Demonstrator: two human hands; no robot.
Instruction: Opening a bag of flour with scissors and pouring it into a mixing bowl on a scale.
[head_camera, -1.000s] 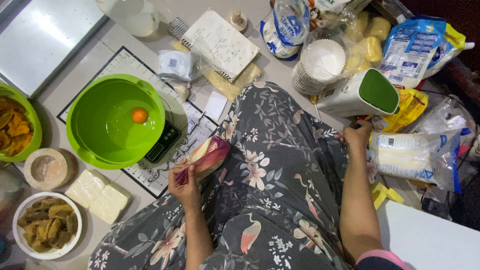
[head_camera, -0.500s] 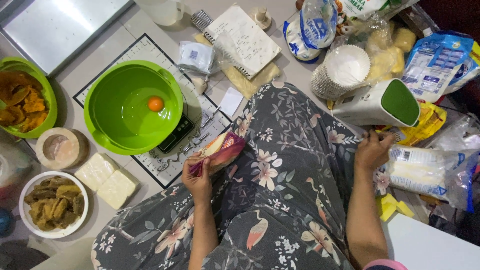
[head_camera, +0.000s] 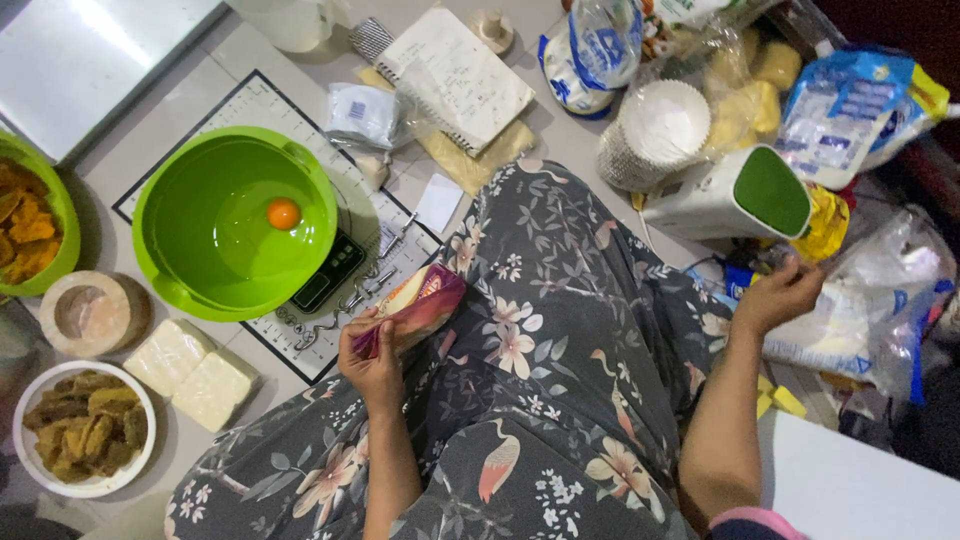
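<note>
One egg (head_camera: 284, 213) sits cracked in my bowl (head_camera: 190, 270); my left hand (head_camera: 372, 362) grips a packet (head_camera: 418, 305), unopened, while my right hand (head_camera: 778, 296) closes on bags (head_camera: 860, 320) at three o'clock.

Left hand (head_camera: 372, 362) grips a maroon and cream packet (head_camera: 415, 306) over the knee. Right hand (head_camera: 778, 295) rests on a clear bag with blue print (head_camera: 860, 320). Blue and white pouch (head_camera: 845, 105) at far right, another blue-printed bag (head_camera: 590, 50) up top, small white packet (head_camera: 365, 115) beside the green bowl (head_camera: 200, 280).
</note>
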